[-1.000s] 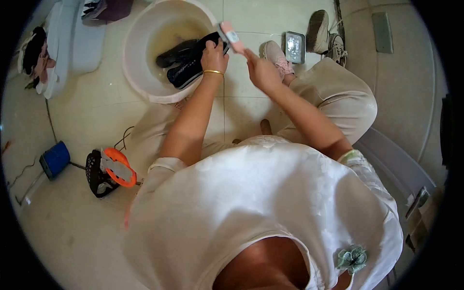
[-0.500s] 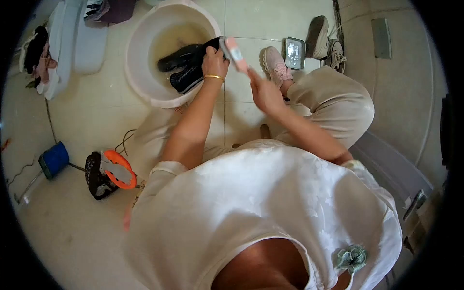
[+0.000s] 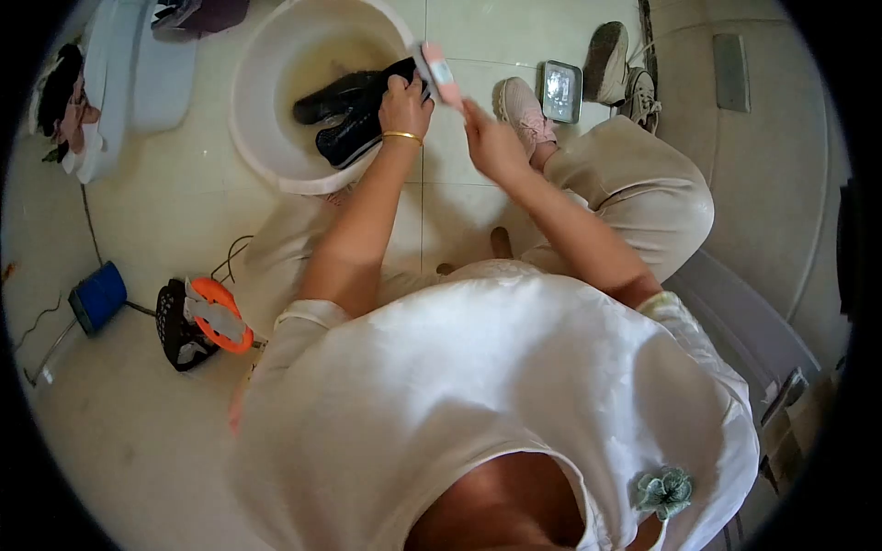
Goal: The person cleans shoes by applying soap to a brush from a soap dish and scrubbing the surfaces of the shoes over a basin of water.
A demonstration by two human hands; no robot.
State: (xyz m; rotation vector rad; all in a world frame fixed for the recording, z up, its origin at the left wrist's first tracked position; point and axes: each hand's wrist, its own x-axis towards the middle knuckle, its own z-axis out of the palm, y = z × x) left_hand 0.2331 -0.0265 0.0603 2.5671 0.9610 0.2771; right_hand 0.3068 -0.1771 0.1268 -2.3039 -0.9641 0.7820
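A pair of black shoes (image 3: 353, 131) is held slanting over the near right rim of a white basin (image 3: 246, 119), with brownish water below them. My left hand (image 3: 406, 106) is closed on the shoes at their upper right end; its fingers hide part of them, so I cannot tell whether it grips one or both. In my right hand (image 3: 494, 142) is the handle of a pink and white scrub brush (image 3: 442, 77). The brush's bristle side faces the shoes just beyond my left fingers, touching or very close to them.
A small metal tray (image 3: 560, 92) lies by my pink shoe (image 3: 525, 110). Past it are worn sneakers (image 3: 606, 64). To the left are a dark shoe (image 3: 176, 326) with an orange-rimmed object (image 3: 220, 317), a blue box (image 3: 98, 297) and a white tub (image 3: 165, 83).
The brush and my right hand have shifted slightly up and left in view. The whole scene has also shifted a little. Both hands keep their hold.
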